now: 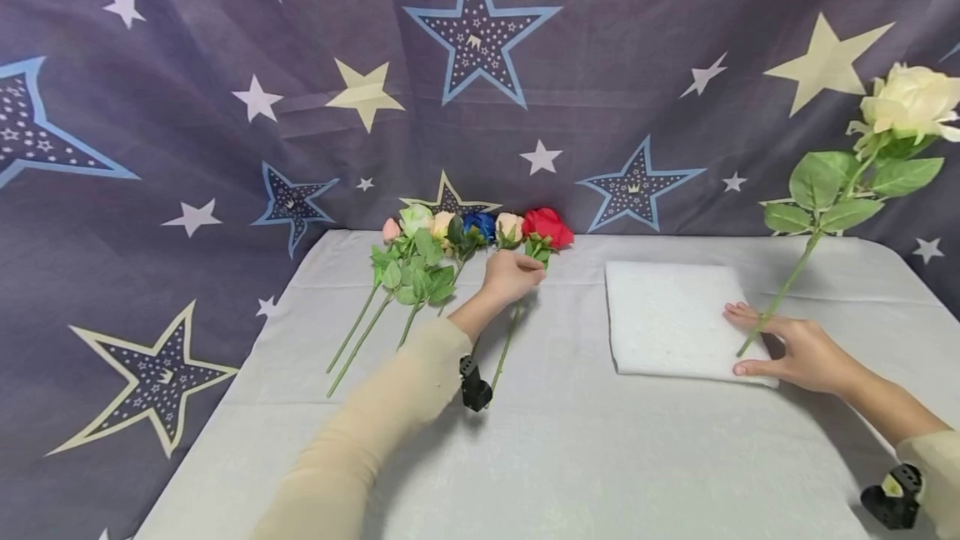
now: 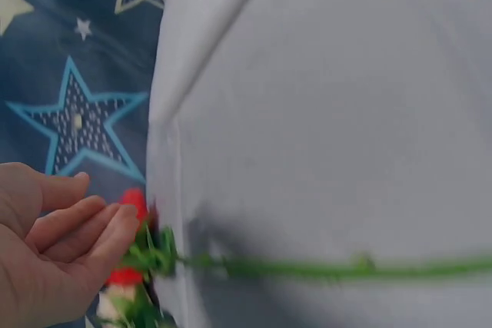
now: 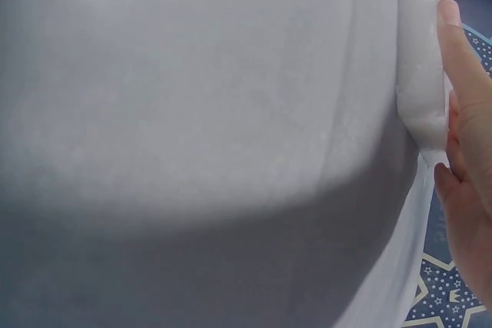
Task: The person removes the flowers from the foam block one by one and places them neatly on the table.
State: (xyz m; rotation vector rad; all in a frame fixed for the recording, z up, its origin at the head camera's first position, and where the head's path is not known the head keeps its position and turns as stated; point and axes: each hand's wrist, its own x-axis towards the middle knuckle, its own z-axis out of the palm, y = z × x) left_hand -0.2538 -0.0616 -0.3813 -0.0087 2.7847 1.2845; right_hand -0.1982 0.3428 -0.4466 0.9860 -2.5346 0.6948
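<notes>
My left hand [image 1: 510, 276] reaches over the row of artificial roses at the back of the table, beside the red rose [image 1: 548, 227]. In the left wrist view its fingers are extended next to the red rose's head, thumb apart; no grip on the green stem [image 2: 307, 268] shows. On the right, my right hand [image 1: 810, 354] rests at the right end of a white foam slab [image 1: 667, 315], fingers and thumb spread against it. A cream rose [image 1: 907, 102] stands tilted to the right, its stem's lower end at the foam.
Left of the red rose lie a peach rose [image 1: 509, 227], a blue rose [image 1: 480, 225], a pale green rose [image 1: 415, 219] and a small pink bud [image 1: 391, 230], stems toward me. A star-patterned curtain [image 1: 570, 48] hangs behind the light grey tablecloth [image 1: 585, 457].
</notes>
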